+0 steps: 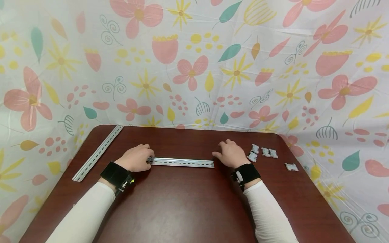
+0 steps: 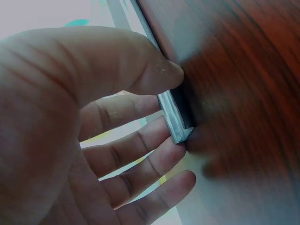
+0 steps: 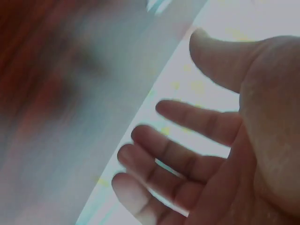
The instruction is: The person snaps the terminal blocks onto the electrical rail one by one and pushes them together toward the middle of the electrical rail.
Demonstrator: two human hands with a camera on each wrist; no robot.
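A slotted metal DIN rail (image 1: 182, 162) lies crosswise over the middle of the dark table. At its left end, my left hand (image 1: 136, 158) pinches it between thumb and fingers. The left wrist view shows the rail's end (image 2: 174, 123) beside the fingertips, the thumb lying over one edge. A small dark grey piece (image 1: 149, 160) shows at that end by the fingers, partly hidden. Just past the rail's right end hovers my right hand (image 1: 232, 154), holding nothing. In the right wrist view its fingers (image 3: 183, 154) are spread and relaxed, the thumb apart from them.
Another slotted rail (image 1: 98, 153) lies slanted along the table's left side. Right of my right hand are several small grey clip-like blocks (image 1: 265, 152), with a lone grey block (image 1: 291, 167) nearer the right edge. A flowered cloth (image 1: 191, 74) hangs behind the brown table (image 1: 182, 206).
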